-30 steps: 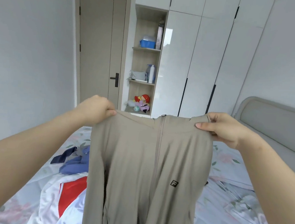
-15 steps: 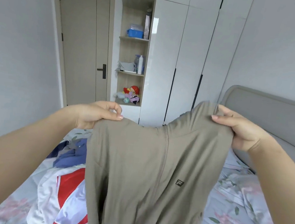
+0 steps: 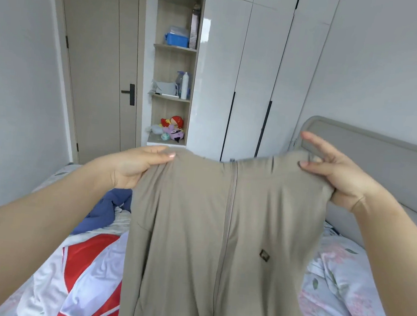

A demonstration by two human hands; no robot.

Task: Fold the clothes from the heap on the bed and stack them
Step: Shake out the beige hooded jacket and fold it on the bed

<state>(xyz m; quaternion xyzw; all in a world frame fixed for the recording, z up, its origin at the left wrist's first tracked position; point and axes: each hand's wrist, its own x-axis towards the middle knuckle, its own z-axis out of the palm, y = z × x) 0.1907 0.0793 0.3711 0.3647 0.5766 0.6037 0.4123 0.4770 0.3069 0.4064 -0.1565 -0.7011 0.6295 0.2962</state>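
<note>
Levelled since a moment ago, the jacket [image 3: 196,232] hangs over the bed [image 3: 342,283], its shoulders pinched by left hand [image 3: 136,166] and right hand [image 3: 334,176]; soft, light, probably slippery, best held at shoulder seams.

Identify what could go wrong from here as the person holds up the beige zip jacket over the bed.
1. The right hand pinches the beige zip jacket with some fingers lifted clear, so that shoulder could slip and the jacket sag unevenly.
2. The red and white garment and blue garment lie unfolded on the bed beside the hanging jacket. Laid on them, it may crease or tangle. The flowered sheet on the right looks safer.
</note>
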